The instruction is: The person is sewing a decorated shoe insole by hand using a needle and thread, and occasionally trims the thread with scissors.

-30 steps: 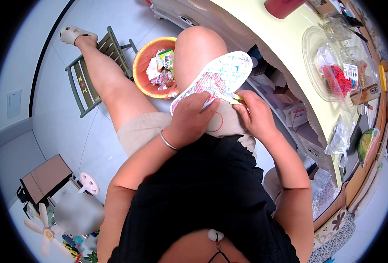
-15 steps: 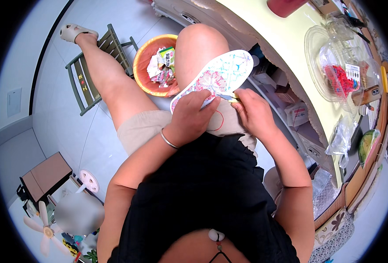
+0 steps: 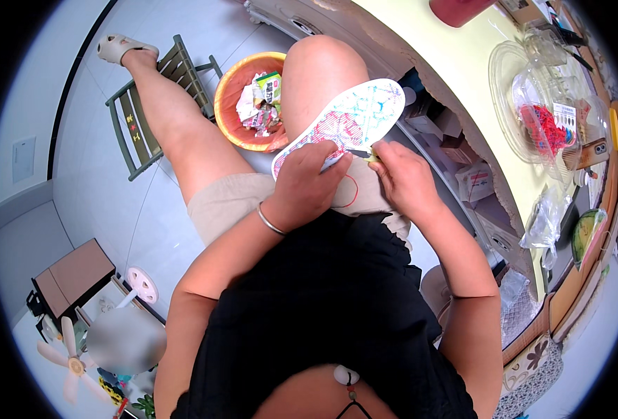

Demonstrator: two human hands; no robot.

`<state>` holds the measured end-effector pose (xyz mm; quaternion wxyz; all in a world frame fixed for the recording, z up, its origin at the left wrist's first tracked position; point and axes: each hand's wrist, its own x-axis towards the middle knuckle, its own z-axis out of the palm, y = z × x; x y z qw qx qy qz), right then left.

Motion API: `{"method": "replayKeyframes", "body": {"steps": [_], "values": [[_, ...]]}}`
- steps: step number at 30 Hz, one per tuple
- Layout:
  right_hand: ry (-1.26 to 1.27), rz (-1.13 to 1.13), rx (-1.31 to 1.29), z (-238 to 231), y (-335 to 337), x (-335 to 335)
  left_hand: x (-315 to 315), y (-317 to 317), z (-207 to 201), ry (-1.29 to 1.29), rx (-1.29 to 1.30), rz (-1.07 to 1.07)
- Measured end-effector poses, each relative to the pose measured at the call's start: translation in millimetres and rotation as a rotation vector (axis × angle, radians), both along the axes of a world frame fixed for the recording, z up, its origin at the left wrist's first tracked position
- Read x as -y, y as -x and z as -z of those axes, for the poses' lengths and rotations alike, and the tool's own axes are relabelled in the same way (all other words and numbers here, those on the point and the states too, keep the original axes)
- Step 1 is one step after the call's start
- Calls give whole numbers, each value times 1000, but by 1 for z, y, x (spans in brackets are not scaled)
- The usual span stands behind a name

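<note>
A white insole (image 3: 365,112), patterned with red and blue stitching, rests over my raised knee and thigh. My left hand (image 3: 309,180) is closed on its near end, fingers curled over the edge. In my right hand (image 3: 403,173) is a small tool with a yellow-green handle (image 3: 372,158) and a dark, narrow tip; its exact kind is too small to tell. The tip points left, at the insole's edge beside my left fingertips. A red thread (image 3: 355,192) hangs in a loop below the insole, across my beige shorts.
An orange bin (image 3: 226,105) with wrappers stands beyond my knee, beside a green folding stool (image 3: 137,129). Along the right runs a pale yellow tabletop (image 3: 455,66), bearing clear plastic containers, red thread (image 3: 548,129) and a phone (image 3: 592,153). Open shelves (image 3: 455,150) with boxes lie below it.
Both hands keep their hold in nearly the same place. The tool's tip has turned slightly and looks darker now. The whole view has shifted a little.
</note>
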<state>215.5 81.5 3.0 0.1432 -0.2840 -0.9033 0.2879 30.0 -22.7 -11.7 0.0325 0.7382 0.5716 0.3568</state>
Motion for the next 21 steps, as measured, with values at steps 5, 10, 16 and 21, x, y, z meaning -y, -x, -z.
{"method": "replayKeyframes", "body": {"steps": [5, 10, 16, 21], "values": [[21, -6, -28, 2, 0, 0, 0, 0, 0, 5, 3, -4], [50, -17, -71, 3, 1, -2, 1, 0, 1, 29, 18, -9], [9, 3, 17, -3, 3, 1, 2, 1, 3, 36, 28, -10], [-109, 32, 53, -7, 8, 5, 1, -1, 0, 33, 53, -23]]}}
